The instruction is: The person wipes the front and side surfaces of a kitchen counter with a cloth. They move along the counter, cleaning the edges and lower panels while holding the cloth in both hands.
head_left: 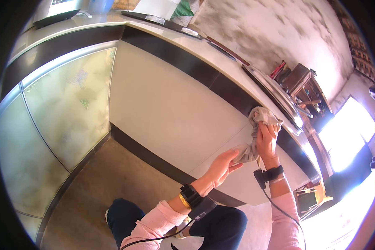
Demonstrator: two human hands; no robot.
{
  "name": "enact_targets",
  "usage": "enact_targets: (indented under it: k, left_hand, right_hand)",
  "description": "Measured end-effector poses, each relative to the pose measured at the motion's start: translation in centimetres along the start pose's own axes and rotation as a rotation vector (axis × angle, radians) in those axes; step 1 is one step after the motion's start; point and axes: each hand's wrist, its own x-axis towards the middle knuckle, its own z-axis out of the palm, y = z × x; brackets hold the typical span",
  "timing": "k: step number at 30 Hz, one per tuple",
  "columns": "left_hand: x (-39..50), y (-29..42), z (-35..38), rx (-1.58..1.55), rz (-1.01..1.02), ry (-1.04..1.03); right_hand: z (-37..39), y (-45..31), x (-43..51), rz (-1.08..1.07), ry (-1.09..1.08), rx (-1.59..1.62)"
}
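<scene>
A crumpled grey-beige cloth [265, 115] lies against the dark tile band [229, 95] under the counter's edge. My right hand [267, 140] grips its upper part, with the fingers pressing it on the band. The cloth's lower end hangs down to my left hand [223, 165], which holds it near the thumb in front of the pale tiled panel [175, 112]. Both wrists wear black bands with small devices and cables. Part of the left hand's grip is hidden by the hand itself.
Along the countertop [187, 40] stand a silver appliance [57, 12], a blue container [100, 5] and a glass-topped stove or panel [273, 93]. Cabinet doors with a flower pattern [72, 103] are on the left. A wooden shelf [306, 84] stands at the right, near a bright opening. My knees are above the floor [112, 184].
</scene>
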Motion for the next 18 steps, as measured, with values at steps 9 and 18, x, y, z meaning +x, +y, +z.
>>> enact_targets:
  k: [9,18]
  left_hand:
    - [-0.2,-0.8,1.3,-0.154,0.195,0.072]
    - [-1.0,2.4,3.1,-0.193,0.495,0.16]
  right_hand:
    - [-2.5,-1.3,4.5,-0.203,0.095,0.085]
    - [1.3,-7.3,12.8,-0.452,0.073,0.121]
